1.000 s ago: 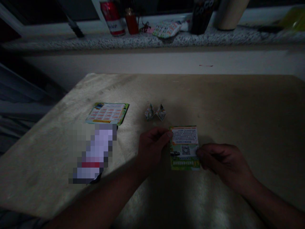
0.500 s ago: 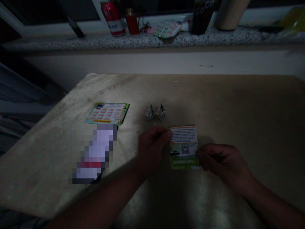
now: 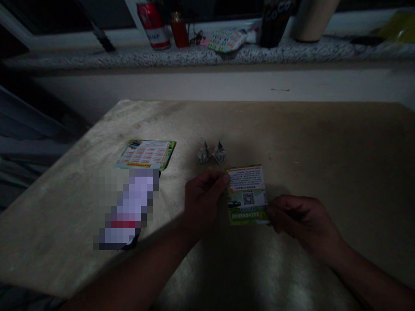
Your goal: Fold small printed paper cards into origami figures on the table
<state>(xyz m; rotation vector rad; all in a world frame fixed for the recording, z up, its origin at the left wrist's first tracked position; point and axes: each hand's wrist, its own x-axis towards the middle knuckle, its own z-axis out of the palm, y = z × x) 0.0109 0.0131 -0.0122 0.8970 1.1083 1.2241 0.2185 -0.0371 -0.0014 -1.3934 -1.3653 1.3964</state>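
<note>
A small printed sheet of paper point(image 3: 247, 185), green and white with a QR code, is held up over the table between my two hands. My left hand point(image 3: 205, 198) pinches its left edge near the top, thumb on the printed face. At the lower right edge, my right hand point(image 3: 300, 220) grips it between thumb and fingers. Just beyond my left hand stand two small folded paper pieces point(image 3: 212, 153) with pointed tips, side by side. Further left lies a stack of similar printed sheets point(image 3: 145, 154).
A phone-like object point(image 3: 131, 207), blurred by pixels, lies left of my left forearm on the pale table point(image 3: 311, 129). Along the granite windowsill point(image 3: 123, 58) stand a red can point(image 3: 154, 26), a small red bottle point(image 3: 180, 30), a crumpled wrapper point(image 3: 228, 41) and a dark cup point(image 3: 275, 23).
The sheet has shifted slightly left and up and tilted a little, with my left hand moving left along with it. My right hand stays almost in place.
</note>
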